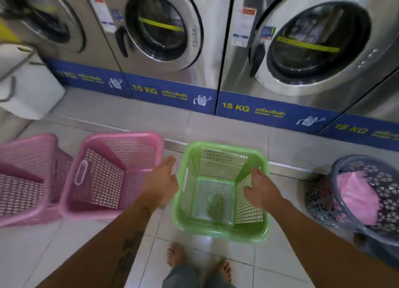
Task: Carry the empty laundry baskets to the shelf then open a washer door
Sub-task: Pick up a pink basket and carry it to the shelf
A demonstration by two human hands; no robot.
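An empty green laundry basket [220, 233] stands on the tiled floor just in front of me. My left hand [160, 183] hovers open beside its left rim, between it and a pink basket [112, 175]. My right hand [261, 189] is open over the green basket's right side, fingers spread, close to the rim. A second pink basket [26, 179] sits at the far left, touching the first. Both pink baskets look empty. Behind them stand steel front-loading washers; the 10 KG washer door [159, 26] and the 15 KG washer door [313, 43] are closed.
A round grey basket [367, 229] holding pink cloth stands at the right. A white bag [28, 84] sits on the floor at the far left. My bare feet [198, 259] are below the green basket. A blue labelled plinth [269, 112] runs under the washers.
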